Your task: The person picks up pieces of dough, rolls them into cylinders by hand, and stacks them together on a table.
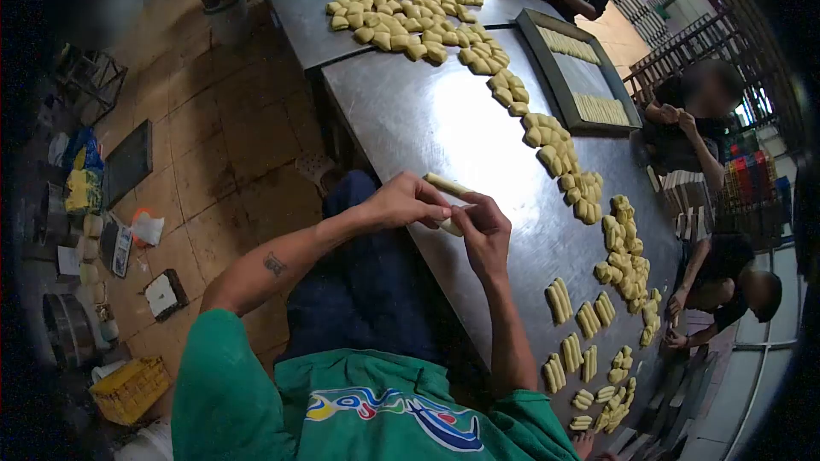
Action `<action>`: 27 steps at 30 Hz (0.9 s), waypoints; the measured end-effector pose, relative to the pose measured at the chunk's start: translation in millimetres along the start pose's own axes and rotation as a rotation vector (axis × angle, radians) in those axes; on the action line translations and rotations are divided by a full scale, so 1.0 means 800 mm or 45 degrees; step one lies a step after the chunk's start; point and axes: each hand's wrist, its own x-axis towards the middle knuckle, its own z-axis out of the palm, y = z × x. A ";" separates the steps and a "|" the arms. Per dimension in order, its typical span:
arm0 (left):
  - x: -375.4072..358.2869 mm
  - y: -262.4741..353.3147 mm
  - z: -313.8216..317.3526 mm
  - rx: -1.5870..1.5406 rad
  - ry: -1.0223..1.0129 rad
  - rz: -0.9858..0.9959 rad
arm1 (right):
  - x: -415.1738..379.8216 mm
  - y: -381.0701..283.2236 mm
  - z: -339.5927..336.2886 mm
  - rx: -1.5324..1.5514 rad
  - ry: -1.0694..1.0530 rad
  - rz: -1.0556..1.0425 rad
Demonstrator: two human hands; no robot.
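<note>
Over the near edge of the metal table, my left hand (403, 201) and my right hand (485, 227) meet with their fingers closed. Between their fingertips is a pale yellow dough piece (448, 224), partly covered by the fingers. Just beyond the hands lies a dough stick (446, 184) on the tabletop. To the right, rolled dough sticks (559, 300) are laid side by side in small groups.
Dough lumps (410, 21) run along the metal table (401, 111). A tray (589, 124) holds two rows of dough sticks. Co-workers (696, 115) stand along the far side. A yellow crate (130, 388) and a dark board (128, 164) are on the tiled floor at left.
</note>
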 end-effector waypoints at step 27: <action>0.028 -0.055 -0.007 1.464 0.385 0.194 | 0.009 0.012 -0.014 -1.033 -0.307 0.648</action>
